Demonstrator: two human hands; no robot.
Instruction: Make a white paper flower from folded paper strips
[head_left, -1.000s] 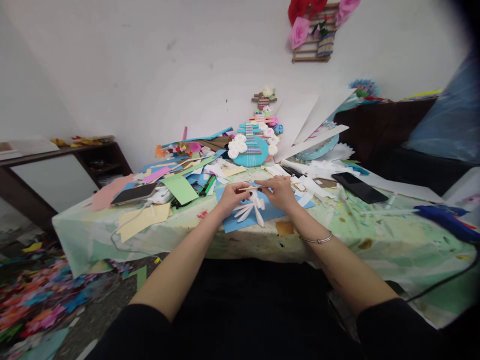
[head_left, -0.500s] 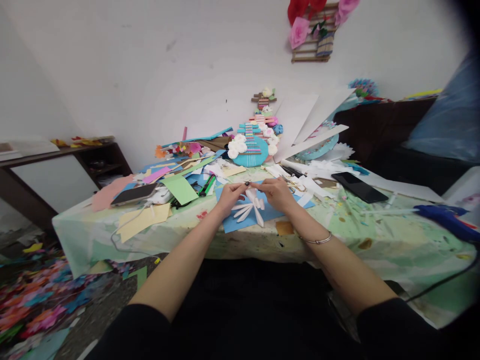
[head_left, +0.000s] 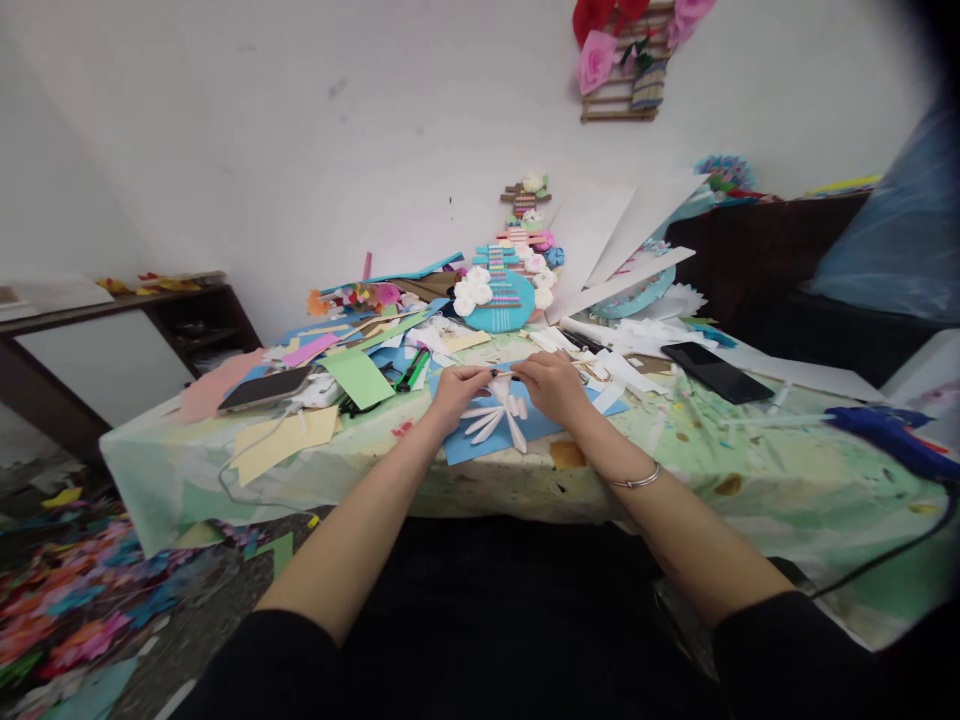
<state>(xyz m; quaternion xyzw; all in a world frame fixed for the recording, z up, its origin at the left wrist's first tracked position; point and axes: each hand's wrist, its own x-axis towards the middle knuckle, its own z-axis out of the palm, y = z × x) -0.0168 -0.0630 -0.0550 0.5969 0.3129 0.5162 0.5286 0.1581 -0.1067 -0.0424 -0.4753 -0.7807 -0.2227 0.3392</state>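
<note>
Both hands meet over a blue paper sheet (head_left: 472, 447) at the table's front. My left hand (head_left: 456, 396) is closed, thumb and finger pinching the upper end of a white paper piece (head_left: 499, 388). From the right, my right hand (head_left: 556, 388) pinches at the same end, its fingertips a little apart from the left ones. A thin pale edge shows between them; its exact form is too small to tell. Below the fingers, several slim white folded paper petals (head_left: 489, 424) fan out over the blue sheet.
Left of my hands lie a green paper sheet (head_left: 358, 378), a green-black cutter (head_left: 412, 369) and a phone (head_left: 265, 389). On the right are another phone (head_left: 716, 372) and a blue glue gun (head_left: 885, 438). Behind stands a blue guitar-shaped craft (head_left: 504, 312) with white flowers.
My right hand has drawn slightly back, and its outstretched index finger has curled into a pinch. My left hand stays nearly in place. The view has shifted a little.
</note>
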